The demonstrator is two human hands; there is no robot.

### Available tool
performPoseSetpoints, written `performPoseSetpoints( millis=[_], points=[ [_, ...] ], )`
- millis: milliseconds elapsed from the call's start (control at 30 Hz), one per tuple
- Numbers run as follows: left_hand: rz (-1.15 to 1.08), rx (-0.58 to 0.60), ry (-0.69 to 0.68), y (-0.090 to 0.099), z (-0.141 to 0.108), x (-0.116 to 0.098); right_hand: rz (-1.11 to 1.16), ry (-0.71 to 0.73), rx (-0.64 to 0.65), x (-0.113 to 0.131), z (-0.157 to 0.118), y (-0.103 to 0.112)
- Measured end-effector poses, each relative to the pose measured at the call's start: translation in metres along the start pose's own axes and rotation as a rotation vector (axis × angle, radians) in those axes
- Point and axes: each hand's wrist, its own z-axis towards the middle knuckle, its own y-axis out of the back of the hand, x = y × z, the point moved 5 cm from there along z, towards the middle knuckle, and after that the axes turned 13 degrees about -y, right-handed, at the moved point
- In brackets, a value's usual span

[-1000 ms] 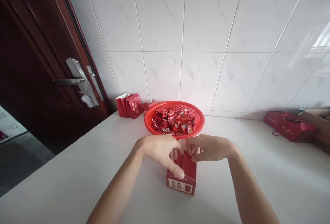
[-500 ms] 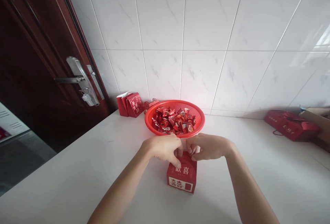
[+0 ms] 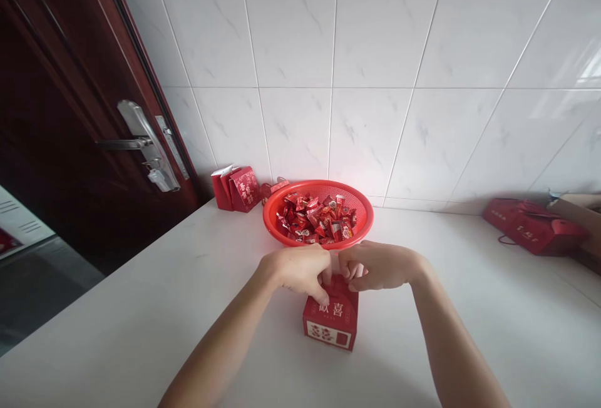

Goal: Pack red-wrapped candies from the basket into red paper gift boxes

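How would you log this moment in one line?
small red cardboard box: on white tabletop; left hand: thumb on box top; right hand: at box's far edge; round red plastic basket: behind box, holding red-wrapped candies

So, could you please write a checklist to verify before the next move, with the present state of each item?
1. Left hand, thumb on top of the small red cardboard box: ok.
2. Right hand at the box's far right corner: ok.
3. Box standing on the white tabletop: ok.
4. Box fully closed: cannot tell; hands hide its far end.
5. Round red plastic basket upright, holding red wrapped sweets: ok.
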Motion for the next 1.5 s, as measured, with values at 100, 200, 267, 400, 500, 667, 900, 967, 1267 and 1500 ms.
performPoseSetpoints(
  millis=[100,200,267,400,500,667,900,967,1267,1500],
  points=[
    [0.006,0.001,0.0,0.0,0.0,-0.001,0.013,-0.001,-0.005,0.0,-0.001,0.0],
    [0.011,-0.004,-0.001,0.001,-0.001,-0.002,0.035,-0.004,-0.022,-0.002,-0.002,0.0],
    [0.014,-0.011,0.0,0.002,-0.004,-0.003,0.055,-0.001,-0.045,-0.005,-0.003,0.001],
    [0.032,-0.013,0.019,0.003,-0.008,-0.002,0.08,0.017,-0.135,-0.009,-0.006,0.007],
    [0.052,-0.018,0.061,0.003,-0.009,0.001,0.083,0.0,-0.246,-0.011,-0.008,0.015],
    [0.109,-0.075,0.163,0.004,-0.008,0.005,-0.013,-0.15,-0.363,-0.018,-0.003,0.019],
    [0.078,-0.063,0.269,0.005,-0.011,0.003,-0.036,-0.059,-0.143,-0.011,0.0,0.007],
    [0.086,-0.069,0.293,0.007,-0.012,0.003,-0.034,-0.048,-0.132,-0.01,0.001,0.007],
    [0.054,-0.081,0.258,0.005,-0.009,0.006,-0.068,0.077,-0.008,0.007,0.014,-0.01],
    [-0.023,-0.066,0.119,0.003,-0.004,0.004,-0.082,0.057,-0.029,0.011,0.016,-0.012]
  ],
)
